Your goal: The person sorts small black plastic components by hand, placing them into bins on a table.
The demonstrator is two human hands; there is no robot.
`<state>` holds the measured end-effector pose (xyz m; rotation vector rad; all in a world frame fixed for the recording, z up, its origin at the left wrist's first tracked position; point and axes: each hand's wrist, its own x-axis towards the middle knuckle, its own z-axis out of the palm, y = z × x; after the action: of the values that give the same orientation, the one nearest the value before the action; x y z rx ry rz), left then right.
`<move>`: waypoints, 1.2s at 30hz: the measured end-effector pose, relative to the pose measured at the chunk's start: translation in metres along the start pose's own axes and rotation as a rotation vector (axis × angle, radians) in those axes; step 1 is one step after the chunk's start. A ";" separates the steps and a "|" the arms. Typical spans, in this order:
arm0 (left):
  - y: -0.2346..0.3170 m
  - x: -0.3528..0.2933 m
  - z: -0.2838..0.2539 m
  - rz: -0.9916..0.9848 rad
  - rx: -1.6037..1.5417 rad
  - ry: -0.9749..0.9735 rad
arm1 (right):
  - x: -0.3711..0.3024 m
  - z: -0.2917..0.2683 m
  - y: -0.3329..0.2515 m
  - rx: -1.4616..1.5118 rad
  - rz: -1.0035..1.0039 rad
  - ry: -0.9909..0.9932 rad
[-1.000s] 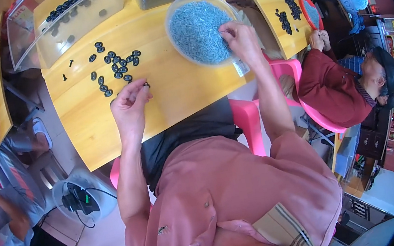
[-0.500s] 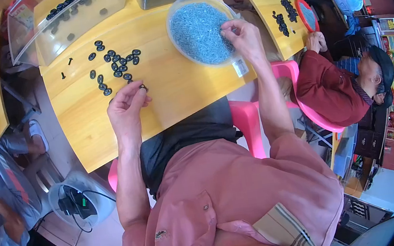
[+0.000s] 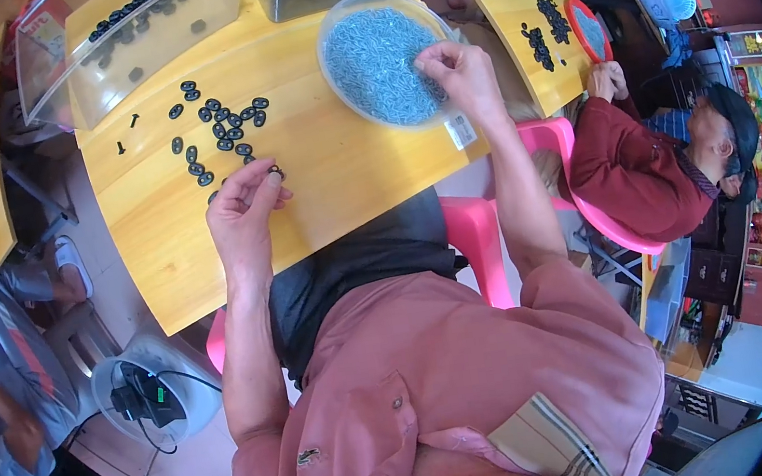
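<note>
Between the thumb and fingers of my left hand (image 3: 245, 206) is a small black oval piece (image 3: 275, 170), held just above the wooden table near its front edge. Several matching black oval pieces (image 3: 221, 116) with small holes lie loose beyond that hand. My right hand (image 3: 463, 75) is over the right part of a round clear tub (image 3: 329, 83) filled with thin bluish-silver pins (image 3: 379, 53). Its thumb and forefinger are pinched together; whatever may be between them is too small to make out.
Two black screw-shaped parts (image 3: 121, 148) lie at the table's left. Clear bins (image 3: 170, 53) with black pieces stand along the far edge. To the right, a person in a dark red top (image 3: 633, 159) sits at another table (image 3: 508, 35). A white bucket (image 3: 192, 406) stands on the floor at left.
My right hand has shifted slightly left and nearer the tub's middle, its fingers still pinched. The left hand keeps its hold on the black oval piece.
</note>
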<state>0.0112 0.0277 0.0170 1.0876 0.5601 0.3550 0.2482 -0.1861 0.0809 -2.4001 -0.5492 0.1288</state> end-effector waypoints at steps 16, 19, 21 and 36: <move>0.002 -0.001 0.000 -0.016 -0.025 -0.006 | 0.003 0.006 0.010 0.185 0.087 -0.007; 0.003 -0.001 0.001 -0.023 -0.027 -0.001 | 0.001 0.004 0.011 -0.043 -0.024 0.074; 0.004 -0.001 0.001 -0.031 -0.030 0.000 | 0.002 0.004 0.013 -0.136 -0.092 0.092; 0.004 -0.003 0.001 -0.046 -0.009 -0.002 | 0.002 -0.001 0.008 0.040 0.093 0.014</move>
<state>0.0094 0.0270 0.0221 1.0644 0.5797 0.3164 0.2527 -0.1917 0.0771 -2.3865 -0.4247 0.1614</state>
